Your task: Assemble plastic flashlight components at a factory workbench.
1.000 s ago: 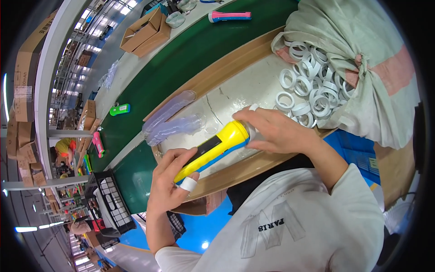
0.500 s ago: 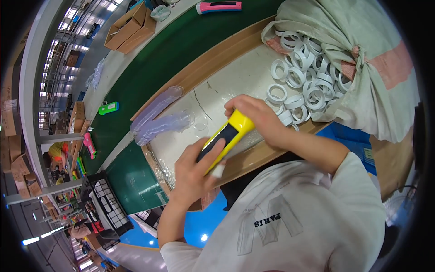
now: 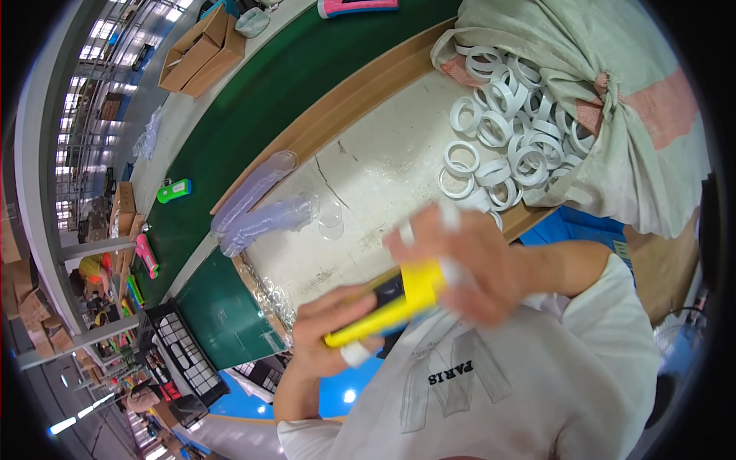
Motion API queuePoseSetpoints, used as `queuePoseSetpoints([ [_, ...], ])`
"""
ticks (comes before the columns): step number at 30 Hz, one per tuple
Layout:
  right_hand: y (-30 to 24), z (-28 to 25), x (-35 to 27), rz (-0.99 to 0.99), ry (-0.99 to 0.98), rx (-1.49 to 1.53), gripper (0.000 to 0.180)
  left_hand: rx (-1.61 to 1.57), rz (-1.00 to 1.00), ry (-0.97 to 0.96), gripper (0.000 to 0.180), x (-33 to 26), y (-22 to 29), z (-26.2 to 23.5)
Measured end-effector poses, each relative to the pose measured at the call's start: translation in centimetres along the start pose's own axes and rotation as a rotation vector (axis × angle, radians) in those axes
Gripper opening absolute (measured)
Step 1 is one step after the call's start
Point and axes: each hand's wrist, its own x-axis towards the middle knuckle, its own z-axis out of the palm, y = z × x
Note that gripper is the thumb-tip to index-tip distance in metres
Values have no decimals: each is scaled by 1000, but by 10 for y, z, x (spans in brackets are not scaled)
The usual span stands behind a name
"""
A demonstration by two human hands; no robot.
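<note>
Yellow plastic handheld device with black panel point(image 3: 391, 303): your left hand point(image 3: 326, 337) grips its lower end; your right hand point(image 3: 468, 264), blurred, closes over upper end. White plastic rings point(image 3: 506, 138) at one o'clock.

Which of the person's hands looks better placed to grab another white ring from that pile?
Probably the right hand: it lies nearer the white rings spilling from the cloth sack, though blurred. The left hand grips the yellow flashlight from below.

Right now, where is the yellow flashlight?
In the head view, lower centre: the yellow flashlight is held between left hand and right hand, above the white worktop.
</note>
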Motion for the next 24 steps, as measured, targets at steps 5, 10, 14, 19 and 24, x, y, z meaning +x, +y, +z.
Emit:
queuePoseSetpoints([
  [5, 82, 6, 5, 908, 41, 458, 33, 850, 85, 105, 47, 29, -25, 24],
  [10, 61, -6, 22, 893, -47, 729, 43, 118, -204, 415, 53, 13, -37, 33],
  [14, 46, -8, 8, 754, -28, 789, 48, -1353, -657, 273, 65, -8, -58, 39],
  [19, 44, 10, -1, 823, 122, 649, 41, -12, -465, 341, 73, 3, -39, 61],
  [24, 28, 15, 3, 724, 206, 830, 41, 337, -276, 307, 84, -2, -42, 77],
])
